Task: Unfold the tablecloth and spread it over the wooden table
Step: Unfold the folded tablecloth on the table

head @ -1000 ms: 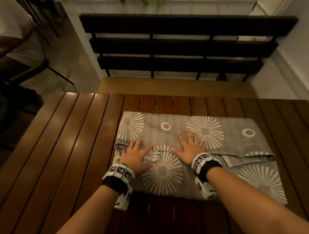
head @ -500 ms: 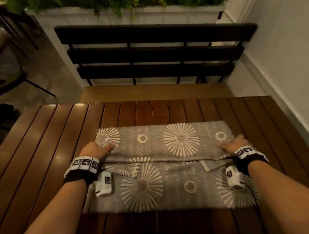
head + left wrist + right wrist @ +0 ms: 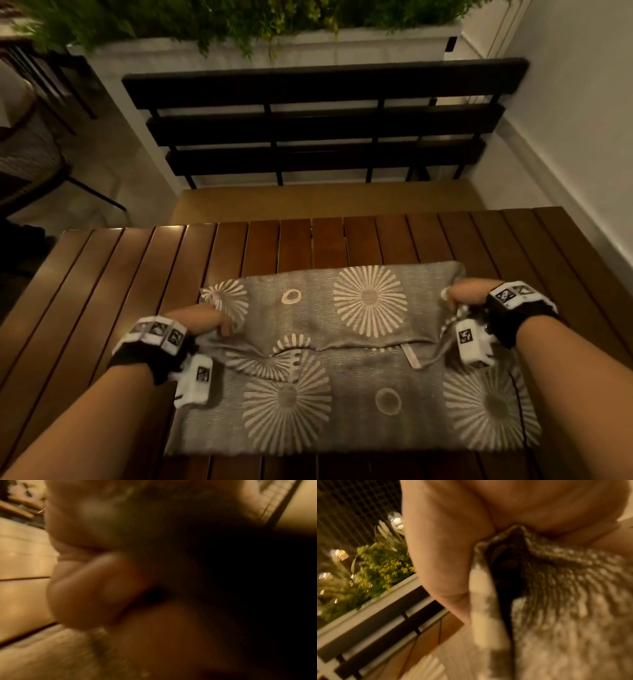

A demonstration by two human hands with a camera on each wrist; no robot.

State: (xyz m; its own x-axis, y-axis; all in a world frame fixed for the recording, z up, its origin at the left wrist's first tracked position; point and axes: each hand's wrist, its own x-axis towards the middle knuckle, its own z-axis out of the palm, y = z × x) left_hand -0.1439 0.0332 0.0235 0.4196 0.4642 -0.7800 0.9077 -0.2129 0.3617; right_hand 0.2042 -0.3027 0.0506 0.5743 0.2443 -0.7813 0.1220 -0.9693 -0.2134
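A grey tablecloth (image 3: 342, 346) with white sunburst and ring prints lies folded on the dark wooden slat table (image 3: 137, 284), near its front edge. Its upper folded layer bulges up between my hands. My left hand (image 3: 219, 323) grips that layer's left end with curled fingers. My right hand (image 3: 455, 296) pinches the right end, and the right wrist view shows the tablecloth (image 3: 556, 601) bunched between thumb and fingers. The left wrist view is blurred and dark, showing only curled fingers (image 3: 92, 591) above cloth and table slats.
A dark slatted bench (image 3: 318, 130) with a tan seat (image 3: 322, 202) stands past the table's far edge, before a white planter (image 3: 274, 51) of greenery. A white wall (image 3: 582, 120) runs along the right. A chair (image 3: 30, 171) stands at the left.
My hands slid apart from the cloth's middle to its left and right ends and took hold of the top layer. That layer now bulges upward.
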